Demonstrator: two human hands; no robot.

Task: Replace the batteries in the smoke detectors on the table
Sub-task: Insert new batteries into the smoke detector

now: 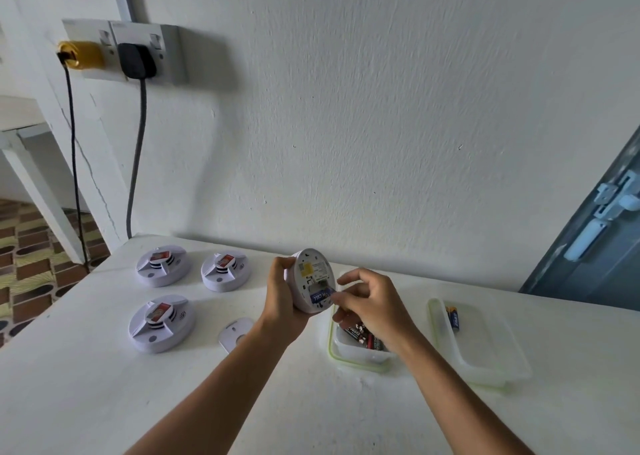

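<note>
Smoke detector (313,281) held off the table, back toward the person, gripped by left hand (284,302). Blue battery (321,296) lies crosswise in the open bay, long axis left-right. Right hand (367,304) nearer, fingertips pinching the battery's right end, directly over the battery tub (360,356).

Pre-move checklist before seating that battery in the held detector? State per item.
1. Left hand grips smoke detector, back facing camera: ok.
2. Battery bay open: ok.
3. Right hand grip pinches blue battery at the bay: ok.
4. Battery fully seated: cannot tell.
5. Polarity: cannot tell.
6. Back cover on table within reach: ok.
</note>
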